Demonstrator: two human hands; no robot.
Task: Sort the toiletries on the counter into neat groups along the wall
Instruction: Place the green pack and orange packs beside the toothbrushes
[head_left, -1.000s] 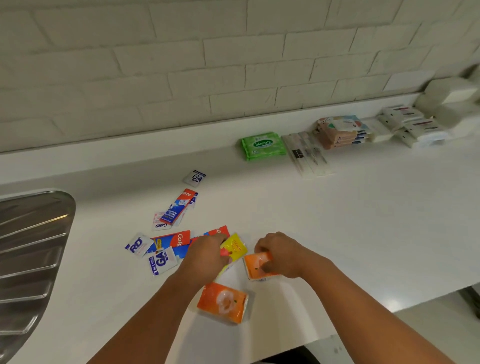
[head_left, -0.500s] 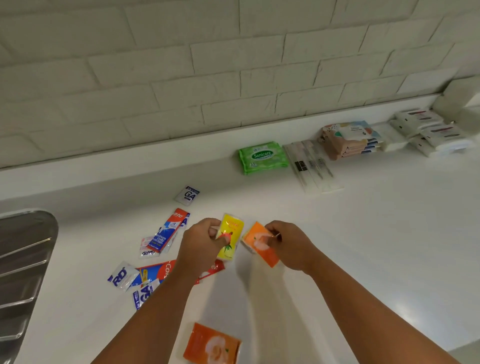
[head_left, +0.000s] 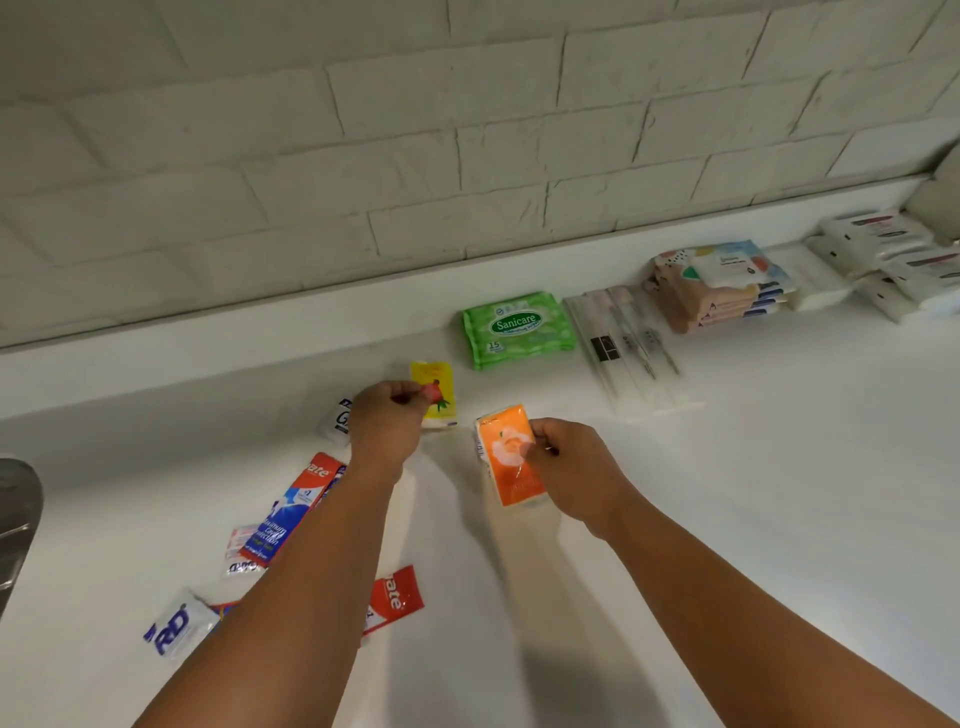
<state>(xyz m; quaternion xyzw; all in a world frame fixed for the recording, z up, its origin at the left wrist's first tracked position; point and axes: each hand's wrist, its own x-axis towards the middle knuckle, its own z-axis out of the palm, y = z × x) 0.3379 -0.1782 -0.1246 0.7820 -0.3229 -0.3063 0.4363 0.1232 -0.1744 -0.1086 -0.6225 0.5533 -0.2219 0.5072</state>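
Yellow packet (head_left: 435, 392) pinched by left hand (head_left: 384, 423) | orange packet (head_left: 509, 457) gripped by right hand (head_left: 569, 470)

Field count, counter top:
- Yellow tissue pack (head_left: 434, 371): one.
- Orange tissue pack (head_left: 501, 441): one.
- Green Sanicare wipes pack (head_left: 517, 330): one.
- Colgate toothpaste sachets (head_left: 293, 512): two plainly seen.
- White Gard sachets (head_left: 176, 626): three.
- Packaged toothbrushes (head_left: 628, 348): several, too blurred to count.
- Patterned wipes packs (head_left: 722, 286), stacked: at least three.
- White packs (head_left: 883, 244), far right: at least four.
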